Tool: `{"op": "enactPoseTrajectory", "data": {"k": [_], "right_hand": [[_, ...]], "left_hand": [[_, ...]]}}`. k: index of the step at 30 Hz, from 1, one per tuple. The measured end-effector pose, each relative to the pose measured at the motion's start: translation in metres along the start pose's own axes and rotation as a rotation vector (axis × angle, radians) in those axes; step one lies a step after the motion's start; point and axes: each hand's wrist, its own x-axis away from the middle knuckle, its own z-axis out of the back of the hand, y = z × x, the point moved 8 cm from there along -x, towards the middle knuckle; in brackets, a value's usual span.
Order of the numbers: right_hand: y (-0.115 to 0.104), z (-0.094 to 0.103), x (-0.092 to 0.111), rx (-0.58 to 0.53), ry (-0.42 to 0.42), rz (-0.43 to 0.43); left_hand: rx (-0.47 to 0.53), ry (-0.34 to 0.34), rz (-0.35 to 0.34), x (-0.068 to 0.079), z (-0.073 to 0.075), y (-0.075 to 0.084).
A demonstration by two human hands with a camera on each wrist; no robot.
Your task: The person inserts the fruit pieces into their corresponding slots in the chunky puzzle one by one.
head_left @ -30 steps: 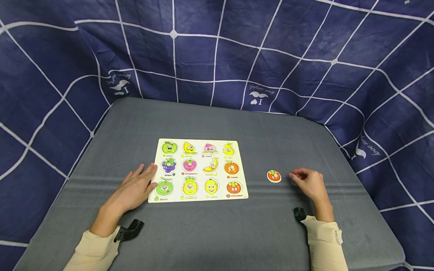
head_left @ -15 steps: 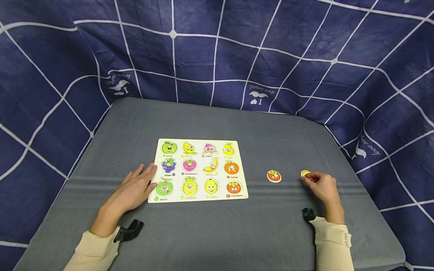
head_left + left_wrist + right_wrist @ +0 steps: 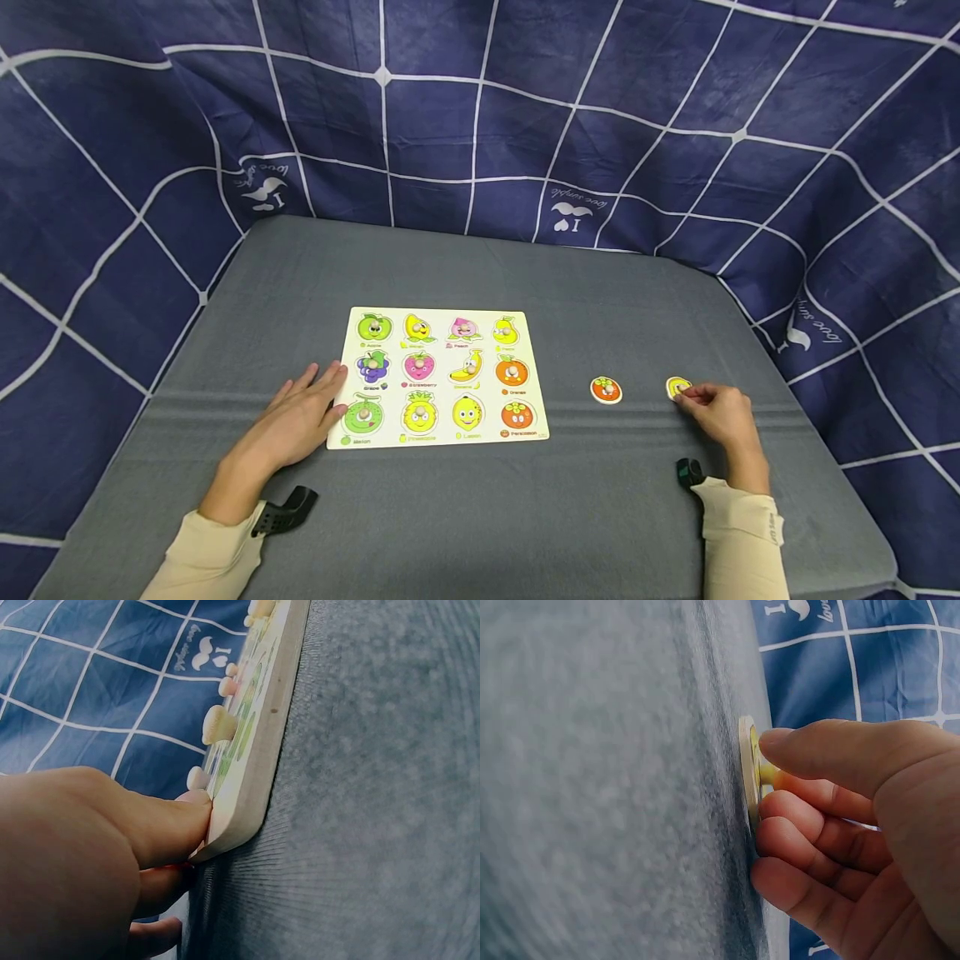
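A wooden fruit puzzle board (image 3: 442,442) lies on the grey cloth, with small knobs rising from its pictures. At its left edge my left hand (image 3: 296,421) rests palm down, fingers stretched out; the thumb (image 3: 176,825) touches the near left corner. Off to the right, my right hand (image 3: 722,414) pinches the knob of a round yellow puzzle piece (image 3: 748,761) between thumb and index finger. The yellow piece stands low at the cloth, its face partly covered by the fingers. An orange-red persimmon puzzle piece (image 3: 606,390) lies between the board and my right hand.
Grey cloth (image 3: 480,517) covers the table. Behind and at both sides hangs a dark blue curtain (image 3: 450,125) with white grid lines. A black wrist device (image 3: 287,511) sits on the left wrist, another on the right wrist (image 3: 690,472).
My right hand has moved to the right, and the yellow puzzle piece has come into view at its fingertips. My left hand, the board and the persimmon piece have stayed put.
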Motion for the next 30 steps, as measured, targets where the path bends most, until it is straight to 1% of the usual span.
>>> {"op": "enactPoseTrajectory", "data": {"k": [11, 21, 30], "right_hand": [[0.005, 0.002, -0.005, 0.026, -0.020, -0.042], [0.009, -0.001, -0.010, 0.034, -0.034, -0.082], [0.008, -0.002, -0.013, 0.050, -0.023, -0.080]], "left_hand": [[-0.002, 0.003, 0.003, 0.000, -0.001, -0.001], [-0.002, -0.003, 0.010, 0.000, -0.001, -0.001], [0.001, 0.000, 0.010, 0.000, -0.001, -0.001]]}}
